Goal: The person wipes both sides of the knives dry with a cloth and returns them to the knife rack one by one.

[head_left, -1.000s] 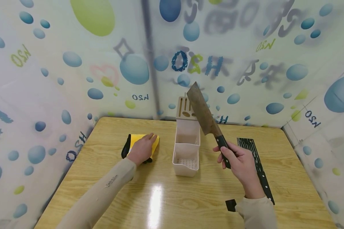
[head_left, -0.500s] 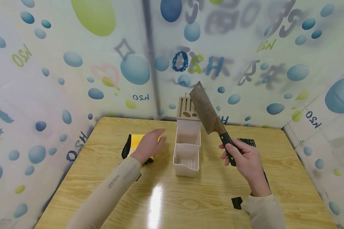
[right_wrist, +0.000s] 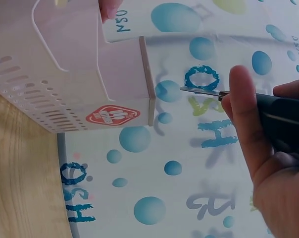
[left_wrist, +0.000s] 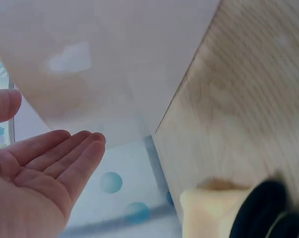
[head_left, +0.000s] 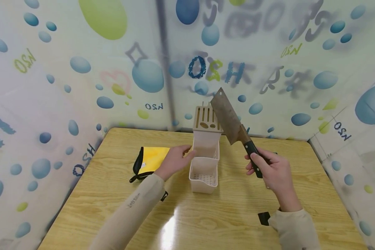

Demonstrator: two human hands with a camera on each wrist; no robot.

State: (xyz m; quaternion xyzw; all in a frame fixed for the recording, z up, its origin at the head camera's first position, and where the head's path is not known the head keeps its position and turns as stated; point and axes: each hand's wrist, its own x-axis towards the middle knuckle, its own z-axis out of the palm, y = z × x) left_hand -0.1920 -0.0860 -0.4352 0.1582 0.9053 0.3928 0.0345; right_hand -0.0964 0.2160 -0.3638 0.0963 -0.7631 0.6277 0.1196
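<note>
My right hand grips the black handle of a cleaver, its blade raised up and leftward in the head view. Part of the blade overlaps the top right of a pale plastic knife holder, which stands upright with a slotted top and two open front compartments. My left hand is at the holder's left side. In the left wrist view, the left hand's fingers are extended beside the holder's smooth wall, thumb apart. The right wrist view shows the holder's perforated side with a red label.
A yellow cloth with black edging lies on the wooden table, left of the holder and partly behind the left hand. Patterned sheeting rises behind the table. The right hand hides most of the table's right area.
My left hand has moved right, off the yellow cloth to the holder's left side. My right hand has shifted slightly right with the cleaver, now covering the black striped knife lying there.
</note>
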